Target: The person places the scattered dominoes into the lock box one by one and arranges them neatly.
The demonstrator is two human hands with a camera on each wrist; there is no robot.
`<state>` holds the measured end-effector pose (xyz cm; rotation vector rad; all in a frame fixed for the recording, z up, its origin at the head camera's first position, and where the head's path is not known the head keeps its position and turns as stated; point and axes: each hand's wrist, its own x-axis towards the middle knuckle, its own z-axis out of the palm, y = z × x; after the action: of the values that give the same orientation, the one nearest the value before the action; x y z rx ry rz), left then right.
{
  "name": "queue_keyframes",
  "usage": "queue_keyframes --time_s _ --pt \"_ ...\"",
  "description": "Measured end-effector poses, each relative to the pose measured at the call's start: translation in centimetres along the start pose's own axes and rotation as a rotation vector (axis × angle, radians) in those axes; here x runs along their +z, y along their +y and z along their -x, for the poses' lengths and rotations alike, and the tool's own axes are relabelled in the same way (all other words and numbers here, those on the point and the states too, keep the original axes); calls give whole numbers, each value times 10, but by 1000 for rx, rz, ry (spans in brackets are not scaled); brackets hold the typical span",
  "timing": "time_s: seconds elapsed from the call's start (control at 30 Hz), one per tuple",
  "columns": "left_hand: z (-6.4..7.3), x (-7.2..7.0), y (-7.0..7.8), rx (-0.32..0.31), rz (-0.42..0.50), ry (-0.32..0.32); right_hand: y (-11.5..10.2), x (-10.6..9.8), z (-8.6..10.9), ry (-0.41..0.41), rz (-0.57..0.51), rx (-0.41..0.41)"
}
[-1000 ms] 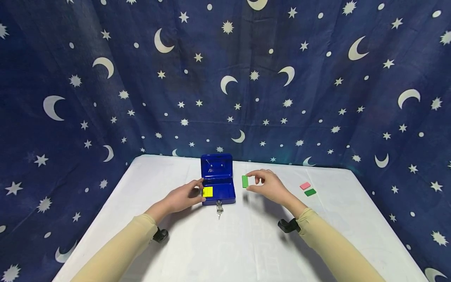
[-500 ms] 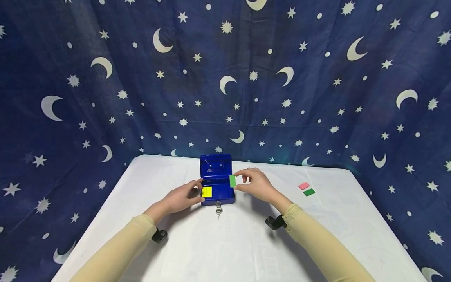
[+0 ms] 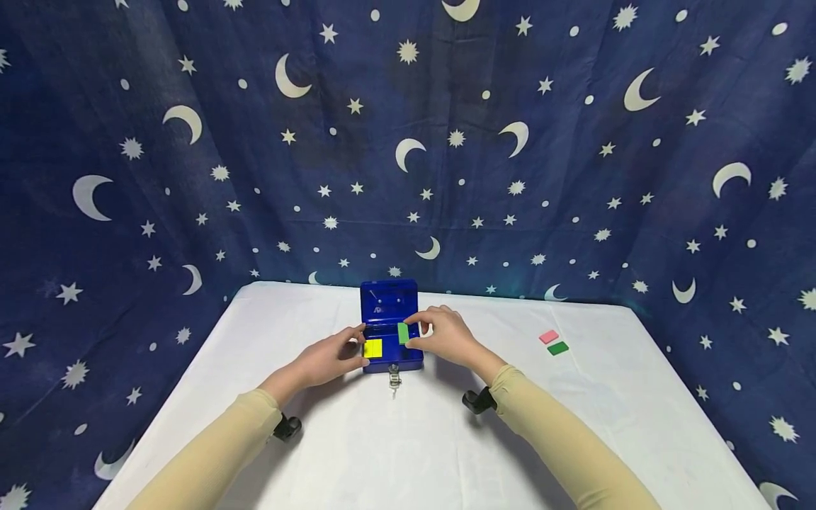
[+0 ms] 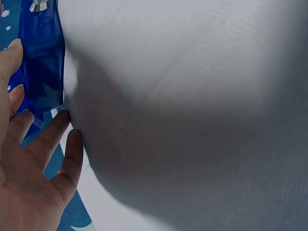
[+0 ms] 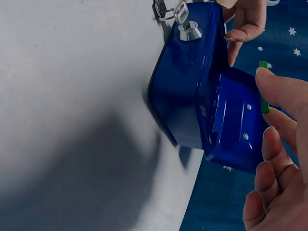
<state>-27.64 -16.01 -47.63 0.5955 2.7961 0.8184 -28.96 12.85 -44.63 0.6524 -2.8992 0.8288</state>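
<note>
In the head view, my right hand (image 3: 443, 333) pinches a light green tile (image 3: 404, 333) between thumb and index finger, over the right half of an open blue cash box (image 3: 408, 366); I cannot tell whether the tile touches the bottom. My left hand (image 3: 328, 356) rests at the box's left end, thumb and fingers parted. Yellow tiles (image 3: 372, 348) lie in the box's front left corner, and keys (image 3: 394, 386) hang at its front. Well to the right, a pink tile (image 3: 548, 337) and a dark green tile (image 3: 558, 348) lie together on the white counter (image 3: 408, 453). The left wrist view shows my left fingers loosely spread beside the box. In the right wrist view, the pinched tile appears edge-on before the raised lid (image 5: 233, 127), my other fingers loosely bent.
</note>
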Motion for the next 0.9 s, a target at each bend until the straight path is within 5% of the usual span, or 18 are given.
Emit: queue_keyframes --time_s 0.9 --pt "0 0 1 -3 3 -15 -11 26 -17 -69 223 -14"
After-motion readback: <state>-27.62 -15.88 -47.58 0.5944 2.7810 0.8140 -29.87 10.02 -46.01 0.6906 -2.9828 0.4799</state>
